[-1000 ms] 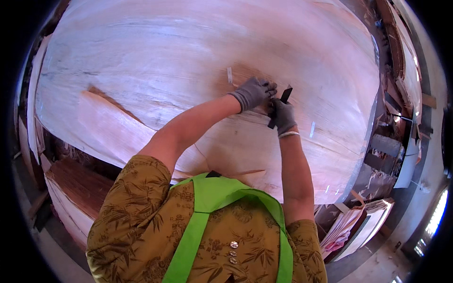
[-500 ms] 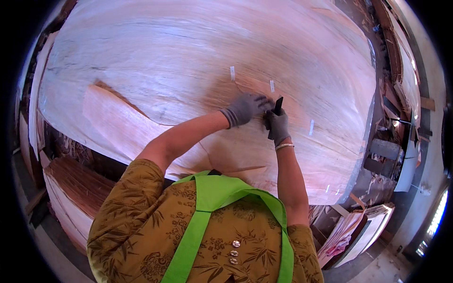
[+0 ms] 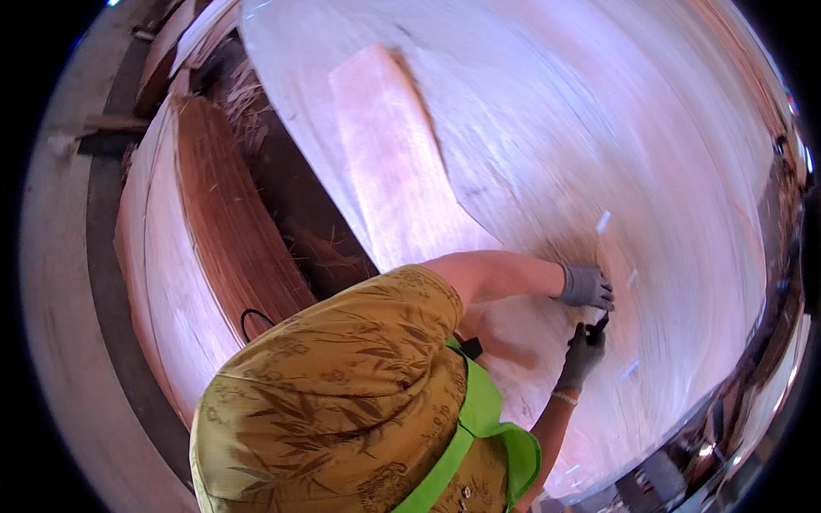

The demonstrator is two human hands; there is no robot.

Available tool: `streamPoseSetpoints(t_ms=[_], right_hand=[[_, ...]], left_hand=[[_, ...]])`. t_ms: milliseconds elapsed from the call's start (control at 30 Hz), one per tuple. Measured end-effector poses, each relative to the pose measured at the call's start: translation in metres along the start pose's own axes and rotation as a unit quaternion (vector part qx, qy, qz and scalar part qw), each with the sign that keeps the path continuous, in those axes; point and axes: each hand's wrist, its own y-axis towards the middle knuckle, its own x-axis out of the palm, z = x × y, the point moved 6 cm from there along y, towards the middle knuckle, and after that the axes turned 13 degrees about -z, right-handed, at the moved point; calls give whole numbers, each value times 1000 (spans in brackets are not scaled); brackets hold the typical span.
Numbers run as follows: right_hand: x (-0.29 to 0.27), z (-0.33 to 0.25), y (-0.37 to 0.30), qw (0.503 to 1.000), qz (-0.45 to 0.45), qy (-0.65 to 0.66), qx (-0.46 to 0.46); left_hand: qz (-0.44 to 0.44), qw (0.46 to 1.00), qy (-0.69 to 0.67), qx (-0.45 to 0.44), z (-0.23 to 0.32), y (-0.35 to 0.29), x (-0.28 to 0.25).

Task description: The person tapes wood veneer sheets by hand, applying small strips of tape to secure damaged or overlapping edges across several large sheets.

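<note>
A large pale wood veneer sheet (image 3: 530,103) spreads out under both hands. My left hand (image 3: 587,288), in a grey glove, rests on it with the fingers stretched out and nothing visible in them. Close beside it, on the near side, my right hand (image 3: 583,352) wears a similar glove and is closed round a small black tool (image 3: 602,323); its exact kind cannot be made out. Short whitish strips, like tape, lie around the hands: one strip (image 3: 604,222) beyond the left hand, another strip (image 3: 630,369) right of the right hand.
A narrower pinkish veneer piece (image 3: 389,154) lies on the sheet, left of my arms. Further left stands a thick veneer stack (image 3: 231,214) with a reddish-brown edge. Between stack and sheet runs a dark gap (image 3: 299,197) with wood scraps. More debris lines the right edge.
The whole view has swung and tilted, so the hands now appear lower right and more of the left-hand stack shows. The right hand still holds the black tool beside the left.
</note>
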Motion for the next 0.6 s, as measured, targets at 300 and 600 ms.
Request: streamPoseSetpoints(t_ms=[300,600], right_hand=[[58,25,-116,994,-20,78,-80],[132,2,-163,988,-34,-141,-43]], left_hand=[[20,982,52,-178,19,-205,-141],[-124,870,266,-395,-73,-381,-215]])
